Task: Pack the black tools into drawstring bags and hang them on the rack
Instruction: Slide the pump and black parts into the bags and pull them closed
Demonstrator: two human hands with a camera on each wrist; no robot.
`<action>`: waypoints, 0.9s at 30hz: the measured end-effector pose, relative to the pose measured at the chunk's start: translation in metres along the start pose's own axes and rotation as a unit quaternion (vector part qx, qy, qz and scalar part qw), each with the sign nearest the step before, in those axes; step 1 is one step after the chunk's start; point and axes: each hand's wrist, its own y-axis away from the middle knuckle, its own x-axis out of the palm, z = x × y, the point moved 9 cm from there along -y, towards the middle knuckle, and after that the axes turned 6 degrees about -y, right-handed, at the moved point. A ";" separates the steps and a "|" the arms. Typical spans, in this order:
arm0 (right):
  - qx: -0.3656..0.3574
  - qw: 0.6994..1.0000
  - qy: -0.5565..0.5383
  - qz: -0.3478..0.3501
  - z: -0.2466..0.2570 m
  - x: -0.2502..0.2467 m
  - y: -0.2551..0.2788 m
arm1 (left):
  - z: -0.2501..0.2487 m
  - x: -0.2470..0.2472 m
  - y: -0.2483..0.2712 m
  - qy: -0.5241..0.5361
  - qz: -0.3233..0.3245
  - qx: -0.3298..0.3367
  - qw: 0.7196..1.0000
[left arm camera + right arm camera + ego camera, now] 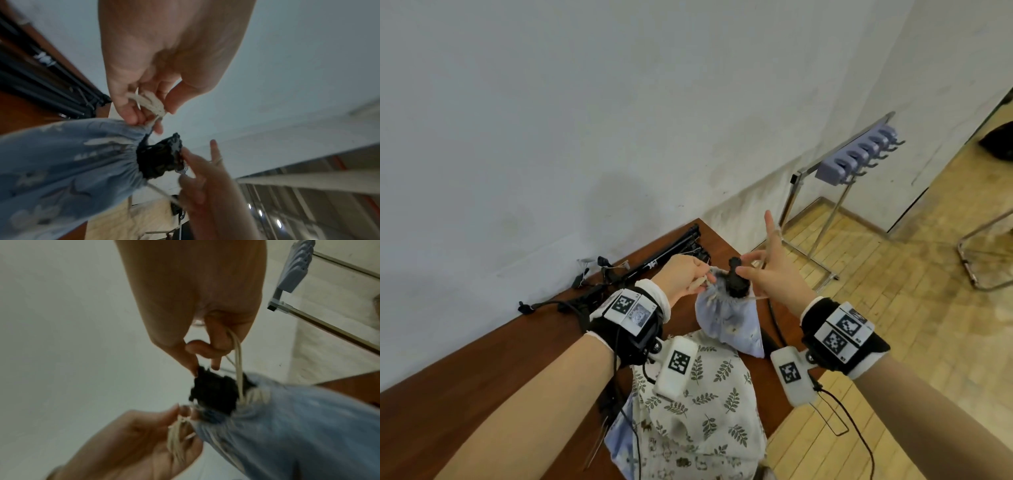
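A pale blue drawstring bag (732, 325) (61, 162) (308, 426) hangs over the brown table (482, 359). A black tool (736, 281) (160, 159) (216, 391) sticks out of its gathered mouth. My left hand (685, 274) (148, 105) pinches the cream cord's tasselled end (152, 102) on the bag's left side. My right hand (763, 270) (205, 356) has the other cord (238, 356) hooked round a finger. Its thumb and one fingertip touch the tool's top, and its other fingers are spread. The rack (856, 157) (294, 270), with several bare hooks, stands on the floor at the right.
A leaf-print bag (705, 387) and another printed bag (654, 452) lie on the table under my wrists. Black tripods and cabled tools (647, 267) lie along the wall at the table's back. A metal chair frame (983, 253) stands on the wooden floor at the far right.
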 end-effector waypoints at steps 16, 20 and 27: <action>-0.059 0.962 0.247 0.100 0.036 0.026 -0.003 | -0.001 0.034 0.006 0.117 0.103 -0.029 0.987; -0.080 0.924 0.369 0.056 0.038 0.027 -0.003 | -0.018 0.033 0.018 0.176 0.147 0.025 0.973; -0.056 0.916 0.378 0.123 0.028 0.034 -0.032 | -0.013 0.019 -0.002 0.149 -0.024 0.042 0.988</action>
